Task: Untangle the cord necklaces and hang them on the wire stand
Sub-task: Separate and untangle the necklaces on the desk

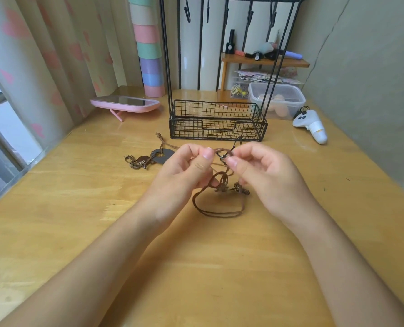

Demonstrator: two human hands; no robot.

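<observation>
My left hand (187,169) and my right hand (264,171) are raised just above the wooden table, each pinching a tangle of brown cord necklaces (216,204) between thumb and forefinger. A small dark knot (223,157) sits between my fingertips. Loops of cord hang down onto the table, with a small metal pendant (240,189) under my right hand. A lighter cord runs left to a grey disc pendant (162,155) and bronze rings (132,161) lying on the table. The black wire stand (217,121) rises behind my hands, its top hooks (187,10) bare.
A pink mirror (125,103) lies at the back left beside a stack of pastel cups (149,50). A clear plastic box (276,99), a small wooden shelf (264,61) with bottles and a white controller (310,125) stand at the back right. A wall runs along the right.
</observation>
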